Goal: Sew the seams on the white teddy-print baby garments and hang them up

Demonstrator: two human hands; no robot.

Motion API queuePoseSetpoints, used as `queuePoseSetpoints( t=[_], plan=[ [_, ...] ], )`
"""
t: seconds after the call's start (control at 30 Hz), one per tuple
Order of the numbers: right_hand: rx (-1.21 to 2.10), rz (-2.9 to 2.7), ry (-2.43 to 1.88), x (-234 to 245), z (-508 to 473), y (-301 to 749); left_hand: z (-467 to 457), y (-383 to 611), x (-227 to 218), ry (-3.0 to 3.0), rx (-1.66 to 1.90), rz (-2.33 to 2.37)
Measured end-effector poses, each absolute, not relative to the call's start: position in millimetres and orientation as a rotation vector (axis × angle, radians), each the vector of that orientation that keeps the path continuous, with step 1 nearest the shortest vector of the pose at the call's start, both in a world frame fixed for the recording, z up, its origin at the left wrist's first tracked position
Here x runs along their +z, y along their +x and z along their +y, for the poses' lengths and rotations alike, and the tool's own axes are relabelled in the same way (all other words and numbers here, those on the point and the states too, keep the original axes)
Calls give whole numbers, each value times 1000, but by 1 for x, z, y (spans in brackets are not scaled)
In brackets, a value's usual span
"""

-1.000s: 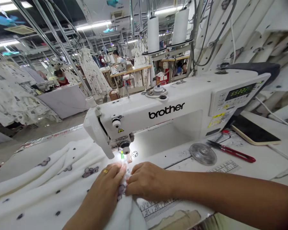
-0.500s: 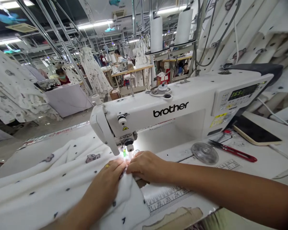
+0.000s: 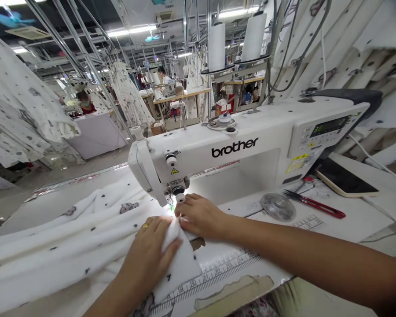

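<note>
White fleecy fabric [image 3: 69, 237] with dark specks and small grey animal prints spreads over the left of the sewing table and under the sewing machine's [image 3: 191, 149] head. My left hand [image 3: 150, 244], with a ring on one finger, lies flat on this fabric just left of the needle area, its thumb spread apart. Close to the lit presser foot [image 3: 172, 205], my right hand [image 3: 201, 215] pinches the fabric's right edge between bent fingers. The fingertips of that hand are partly hidden by glare and cloth.
Right of my forearm lie a clear round disc [image 3: 278, 207], red-handled thread snips [image 3: 315, 204] and a phone [image 3: 346, 177]. A printed ruler [image 3: 218, 270] runs along the table's front. Thread cones [image 3: 217, 46] stand behind the machine. Speckled garments hang around, and co-workers sit farther back.
My left hand has shifted slightly back from the needle and its thumb has spread out. The fabric's near corner has swung left, showing more ruler. My right hand stays by the presser foot.
</note>
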State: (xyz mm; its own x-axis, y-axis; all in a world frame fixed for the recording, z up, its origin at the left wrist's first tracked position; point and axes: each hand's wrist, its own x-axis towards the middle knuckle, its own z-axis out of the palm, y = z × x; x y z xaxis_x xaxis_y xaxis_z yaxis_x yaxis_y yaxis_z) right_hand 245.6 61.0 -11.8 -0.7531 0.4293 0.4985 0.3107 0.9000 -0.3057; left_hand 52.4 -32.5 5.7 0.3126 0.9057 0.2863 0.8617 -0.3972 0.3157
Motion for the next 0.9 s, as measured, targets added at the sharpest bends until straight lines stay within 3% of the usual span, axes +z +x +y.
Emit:
queuePoseSetpoints(
  t=[0.23, 0.5, 0.7, 0.9],
  plan=[
    [74, -2600, -492, -16, 66, 237, -7, 28, 1, 2160, 845, 1501],
    [-343, -2757, -153, -4, 66, 242, 4, 30, 13, 1904, 834, 1615],
    [-47, -2780, -187, 2, 70, 253, -12, 41, 15, 2287, 825, 1549],
    [186, -2782, -228, 6, 69, 262, -19, 49, 10, 2635, 503, 1574]
  ],
)
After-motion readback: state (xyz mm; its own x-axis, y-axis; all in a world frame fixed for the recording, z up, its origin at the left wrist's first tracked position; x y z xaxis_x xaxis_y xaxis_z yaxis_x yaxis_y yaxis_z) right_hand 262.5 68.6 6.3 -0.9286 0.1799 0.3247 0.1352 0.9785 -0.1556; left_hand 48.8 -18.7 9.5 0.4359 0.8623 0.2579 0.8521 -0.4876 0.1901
